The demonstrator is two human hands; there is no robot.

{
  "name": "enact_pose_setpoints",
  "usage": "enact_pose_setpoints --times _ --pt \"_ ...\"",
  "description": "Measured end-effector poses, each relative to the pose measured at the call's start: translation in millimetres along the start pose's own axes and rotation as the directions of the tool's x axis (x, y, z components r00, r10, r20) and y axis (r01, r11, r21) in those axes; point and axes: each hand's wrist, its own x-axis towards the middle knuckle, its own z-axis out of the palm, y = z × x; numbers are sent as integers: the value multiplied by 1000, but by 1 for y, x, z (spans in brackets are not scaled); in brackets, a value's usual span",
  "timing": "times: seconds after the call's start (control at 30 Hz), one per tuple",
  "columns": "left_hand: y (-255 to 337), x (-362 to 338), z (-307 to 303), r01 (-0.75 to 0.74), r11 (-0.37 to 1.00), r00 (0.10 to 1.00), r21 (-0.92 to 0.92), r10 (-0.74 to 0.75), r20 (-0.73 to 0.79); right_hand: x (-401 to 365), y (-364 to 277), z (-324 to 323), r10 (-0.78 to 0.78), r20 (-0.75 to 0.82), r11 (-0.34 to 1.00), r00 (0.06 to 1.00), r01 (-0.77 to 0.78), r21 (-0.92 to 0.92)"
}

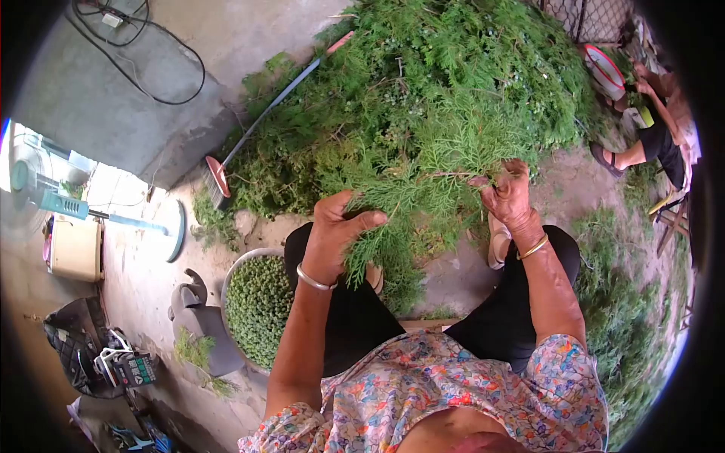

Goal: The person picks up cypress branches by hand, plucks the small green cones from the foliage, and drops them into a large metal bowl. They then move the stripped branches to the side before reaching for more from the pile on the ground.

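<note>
A leafy green conifer branch [461,143] is held up between my hands, its stem gripped by my right hand [510,198] with closed fingers. My left hand [336,235] is at the branch's left side, thumb stretched out and apart from the fingers, against the feathery sprigs; some of its fingers are hidden. A large heap of cut conifer branches [408,75] with small pale berries lies just beyond my hands. To the left of my knee stands a round basin [229,275] full of small green berries [260,309].
A broom [219,181] leans on the heap's left side. At left are a standing fan [170,230], a beige box [75,248], a grey elephant-shaped stool [208,332] and a black bag [72,340]. Another person [664,128] sits at right near a red-rimmed basin [604,68]. Loose sprigs [627,302] cover the right floor.
</note>
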Motion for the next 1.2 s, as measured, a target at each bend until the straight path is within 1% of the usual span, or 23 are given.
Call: enact_pose_setpoints --times 0.07,0.13,0.17,0.2,0.37,0.43,0.5,0.53,0.57,0.6,0.63,0.7,0.73,0.8,0.83,0.9,0.93,0.97,1.0,1.03,1.1,1.17,1.2 --pt "-5 0 -5 -58 988 998 140 57 7 -2 -5 0 202 40 979 979 -201 -16" --pt "-12 -1 -7 -125 909 991 399 137 -3 -9 -3 0 115 21 992 993 -113 -62" --pt "-13 -2 -4 -133 910 990 392 138 17 -11 -1 -2 17 10 995 1000 -15 -99" --pt "-14 -5 0 -85 925 996 370 92 -1 -10 -3 -5 71 148 993 986 -57 -100" --pt "-30 -16 -6 72 864 995 499 -93 18 9 -12 -11 136 130 989 982 -127 -76" --pt "-46 -21 -6 46 882 996 468 -74 41 17 -15 -13 130 74 991 989 -131 0" --pt "-49 -24 -1 89 953 995 289 -101 27 16 -10 -8 134 48 988 990 -137 64" --pt "-47 -26 1 90 953 994 290 -103 30 15 -9 -3 242 43 957 969 -245 154" --pt "-45 -28 3 199 980 979 26 -200 41 15 -10 -2 346 48 906 937 -347 243" --pt "-44 -32 4 300 924 954 -238 -291 74 15 -11 -5 525 200 746 827 -561 359" --pt "-51 -35 2 305 922 953 -239 -295 75 20 -15 -13 527 204 744 825 -564 358" --pt "-69 -37 -4 276 782 961 -558 -237 143 29 -18 -25 633 441 492 636 -770 405" --pt "-65 -40 4 280 781 960 -559 -237 149 18 -11 -18 572 474 398 669 -732 553" --pt "-51 -45 26 273 571 917 -774 -399 29 15 -18 -22 621 407 390 670 -714 581" --pt "-46 -44 25 279 568 918 -774 -393 43 10 -16 -22 652 338 467 679 -710 527" --pt "-37 -39 23 365 617 930 -698 -198 311 -1 -11 -23 703 194 589 684 -713 381" --pt "-13 -40 38 353 633 923 -689 -356 147 8 -19 -34 788 351 257 507 -787 561" --pt "-10 -44 36 328 665 944 -671 -254 209 19 -27 -50 782 523 -113 338 -749 653" --pt "-15 -45 28 322 631 945 -705 -260 199 35 -41 -79 744 601 -200 292 -761 617" --pt "-19 -47 19 320 597 944 -736 -269 192 26 -36 -82 771 570 -184 284 -758 626" --pt "-17 -54 5 306 627 948 -717 -268 170 -2 -22 -79 577 676 -570 459 -367 736" --pt "-13 -65 -7 296 561 950 -773 -256 177 -12 -18 -88 626 617 -478 477 -390 787" --pt "-12 -70 -13 297 555 951 -777 -241 191 -20 -16 -90 520 597 -593 611 -245 767"
